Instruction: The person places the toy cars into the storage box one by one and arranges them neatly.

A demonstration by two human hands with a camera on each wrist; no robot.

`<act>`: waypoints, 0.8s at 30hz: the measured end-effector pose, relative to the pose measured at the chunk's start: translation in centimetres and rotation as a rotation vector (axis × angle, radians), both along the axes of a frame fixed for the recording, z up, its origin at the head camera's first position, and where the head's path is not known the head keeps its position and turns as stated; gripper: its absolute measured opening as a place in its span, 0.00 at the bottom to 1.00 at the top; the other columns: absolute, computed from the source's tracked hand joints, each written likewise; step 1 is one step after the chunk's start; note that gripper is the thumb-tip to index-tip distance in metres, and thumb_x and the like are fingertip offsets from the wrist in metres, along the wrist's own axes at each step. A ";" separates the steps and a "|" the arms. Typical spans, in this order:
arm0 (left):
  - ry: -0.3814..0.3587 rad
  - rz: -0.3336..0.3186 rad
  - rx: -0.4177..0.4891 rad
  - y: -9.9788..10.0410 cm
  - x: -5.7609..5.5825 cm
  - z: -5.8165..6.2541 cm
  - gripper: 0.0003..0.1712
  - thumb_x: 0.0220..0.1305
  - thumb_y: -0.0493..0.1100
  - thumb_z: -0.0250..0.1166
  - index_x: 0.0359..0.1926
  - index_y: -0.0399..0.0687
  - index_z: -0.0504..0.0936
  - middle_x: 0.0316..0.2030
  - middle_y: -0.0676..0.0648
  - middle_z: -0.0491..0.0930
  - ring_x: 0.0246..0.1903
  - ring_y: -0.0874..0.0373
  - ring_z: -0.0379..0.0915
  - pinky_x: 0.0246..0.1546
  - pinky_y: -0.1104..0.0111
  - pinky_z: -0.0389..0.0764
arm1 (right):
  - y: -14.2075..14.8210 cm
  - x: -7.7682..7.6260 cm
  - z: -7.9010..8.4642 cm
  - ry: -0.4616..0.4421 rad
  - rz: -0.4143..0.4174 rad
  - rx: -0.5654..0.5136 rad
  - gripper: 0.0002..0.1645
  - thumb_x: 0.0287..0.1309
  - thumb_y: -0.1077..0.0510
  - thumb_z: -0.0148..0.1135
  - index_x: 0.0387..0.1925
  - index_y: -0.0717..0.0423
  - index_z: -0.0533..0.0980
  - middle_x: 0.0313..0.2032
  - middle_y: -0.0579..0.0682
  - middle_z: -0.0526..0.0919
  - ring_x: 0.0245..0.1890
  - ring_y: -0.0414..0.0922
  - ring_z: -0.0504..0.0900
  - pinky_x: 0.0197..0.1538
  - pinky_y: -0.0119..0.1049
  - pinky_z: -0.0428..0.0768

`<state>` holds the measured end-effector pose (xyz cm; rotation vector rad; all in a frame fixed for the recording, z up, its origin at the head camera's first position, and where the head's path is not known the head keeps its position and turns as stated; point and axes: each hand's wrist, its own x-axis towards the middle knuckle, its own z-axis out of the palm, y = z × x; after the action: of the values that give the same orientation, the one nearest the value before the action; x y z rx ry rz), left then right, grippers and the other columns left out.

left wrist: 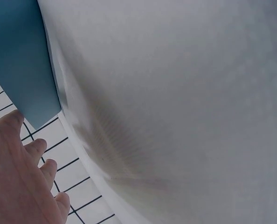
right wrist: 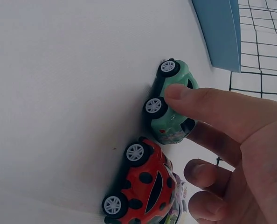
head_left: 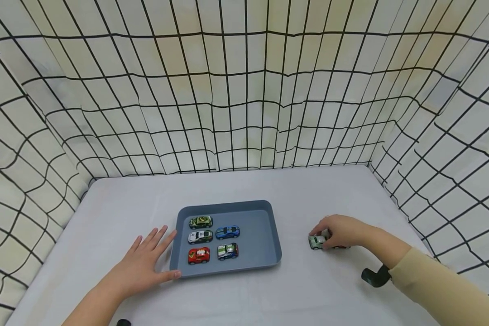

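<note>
My right hand pinches a mint-green toy car between thumb and fingers, low over the white table right of the tray. Just behind that car, in the right wrist view, is a red toy car with black spots; another patterned car is mostly hidden beyond it. My left hand lies with fingers spread at the left edge of the blue-grey tray, thumb at its front corner. Inside the tray are a camouflage car, a white-and-black car, a blue car, a red car and a white-green-blue car.
A white cloth covers the table. White walls with a black grid enclose its back and sides. A black rounded device is by the right wrist, and a small black piece shows at the bottom edge near the left forearm.
</note>
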<state>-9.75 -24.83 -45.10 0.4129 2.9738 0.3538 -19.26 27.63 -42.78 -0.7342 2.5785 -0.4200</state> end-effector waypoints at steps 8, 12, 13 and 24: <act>0.006 -0.007 0.002 0.1 0.0 0.2 0.64 0.47 0.83 0.59 0.77 0.52 0.58 0.75 0.36 0.53 0.73 0.34 0.45 0.69 0.35 0.45 | 0.5 -0.5 -0.3 -0.027 -0.004 -0.067 0.22 0.51 0.53 0.76 0.50 0.38 0.84 0.48 0.40 0.82 0.44 0.41 0.78 0.48 0.42 0.79; 0.007 -0.006 0.001 0.1 0.1 0.3 0.64 0.47 0.83 0.59 0.77 0.52 0.58 0.75 0.36 0.53 0.73 0.34 0.45 0.69 0.35 0.45 | 0.6 -1.1 0.3 -0.037 0.015 -0.117 0.22 0.52 0.51 0.75 0.52 0.40 0.84 0.47 0.40 0.82 0.38 0.39 0.76 0.41 0.35 0.78; 0.008 -0.005 -0.001 0.2 0.1 0.3 0.64 0.47 0.83 0.59 0.77 0.52 0.58 0.75 0.36 0.53 0.73 0.34 0.45 0.69 0.35 0.45 | 0.6 -1.3 0.5 -0.035 0.023 -0.126 0.23 0.53 0.51 0.75 0.52 0.41 0.84 0.46 0.39 0.82 0.37 0.39 0.76 0.40 0.34 0.78; 0.009 -0.004 0.001 0.2 0.1 0.3 0.63 0.47 0.82 0.60 0.76 0.52 0.59 0.75 0.36 0.53 0.73 0.34 0.45 0.69 0.35 0.46 | -0.9 -2.4 2.1 -0.033 0.024 -0.151 0.24 0.55 0.53 0.74 0.54 0.43 0.83 0.49 0.41 0.82 0.30 0.40 0.73 0.31 0.35 0.77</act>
<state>-9.62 -24.63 -44.83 0.4219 2.9808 0.3538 -21.69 26.69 -40.70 -0.8022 2.5254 -0.6195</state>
